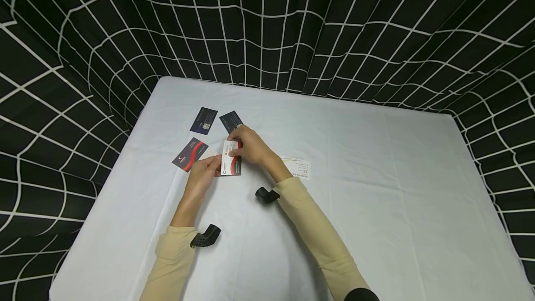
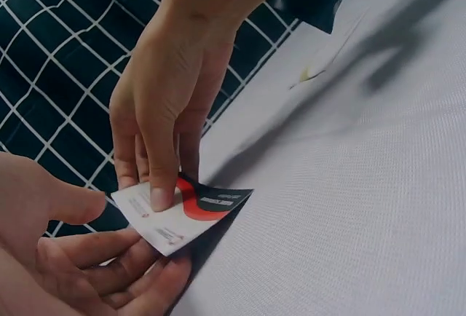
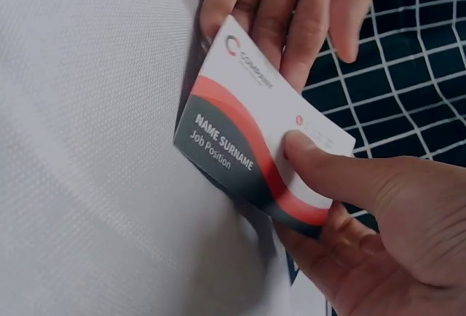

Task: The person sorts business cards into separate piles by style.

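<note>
Though thumb-covered in part, business card (image 3: 258,130) within pinching right grip (image 1: 251,146), left grip (image 1: 202,175) spread, partly behind the card.

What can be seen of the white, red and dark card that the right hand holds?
The card looks like printed paper, rectangular: white and dark areas divided by a red wave, with "NAME SURNAME" and "Job Position" on the dark part and a round logo on the white. It is tilted over the tablecloth. The right hand pinches it, thumb on top; fingers of the left hand are at its logo end.
</note>
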The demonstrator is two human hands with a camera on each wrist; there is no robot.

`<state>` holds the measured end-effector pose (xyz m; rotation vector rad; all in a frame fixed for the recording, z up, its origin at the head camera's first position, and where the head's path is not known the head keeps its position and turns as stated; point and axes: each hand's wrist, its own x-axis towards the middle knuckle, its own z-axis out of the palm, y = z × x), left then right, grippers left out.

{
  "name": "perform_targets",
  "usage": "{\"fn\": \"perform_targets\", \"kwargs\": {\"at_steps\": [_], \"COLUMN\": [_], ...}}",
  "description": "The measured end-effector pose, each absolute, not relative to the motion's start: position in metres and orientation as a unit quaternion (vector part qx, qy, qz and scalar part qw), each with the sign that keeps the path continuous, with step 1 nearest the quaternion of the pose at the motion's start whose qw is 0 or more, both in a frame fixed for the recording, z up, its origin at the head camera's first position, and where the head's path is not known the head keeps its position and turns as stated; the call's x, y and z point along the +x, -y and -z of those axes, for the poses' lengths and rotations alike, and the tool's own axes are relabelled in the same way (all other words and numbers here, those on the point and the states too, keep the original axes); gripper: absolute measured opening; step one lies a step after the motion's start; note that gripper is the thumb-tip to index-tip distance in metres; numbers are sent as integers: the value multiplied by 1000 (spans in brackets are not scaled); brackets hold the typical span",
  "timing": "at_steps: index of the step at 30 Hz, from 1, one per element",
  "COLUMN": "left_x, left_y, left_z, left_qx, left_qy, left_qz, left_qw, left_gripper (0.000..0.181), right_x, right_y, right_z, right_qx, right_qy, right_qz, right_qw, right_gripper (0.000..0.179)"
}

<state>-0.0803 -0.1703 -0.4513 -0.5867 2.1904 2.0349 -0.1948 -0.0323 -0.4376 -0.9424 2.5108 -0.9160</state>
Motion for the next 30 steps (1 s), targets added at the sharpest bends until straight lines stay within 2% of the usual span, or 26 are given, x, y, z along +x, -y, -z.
{"fn": "perform_targets", "kwargs": {"at_steps": [15, 30], "left_x": [-85, -96], "left_y": [169, 154], "left_z": [461, 460], "left_qx": [-236, -251], "left_qy": [-576, -569], "left_qz": [-782, -782], "left_qw": [32, 35], "left_gripper": [45, 42], "right_x": [-186, -170], "right_y": [22, -19], "right_z": [445, 439], "right_qx": [-193, -31], "right_qy": [-872, -812], "right_qz": [427, 551], "right_qw": [142, 192], "right_gripper": [30, 34]}}
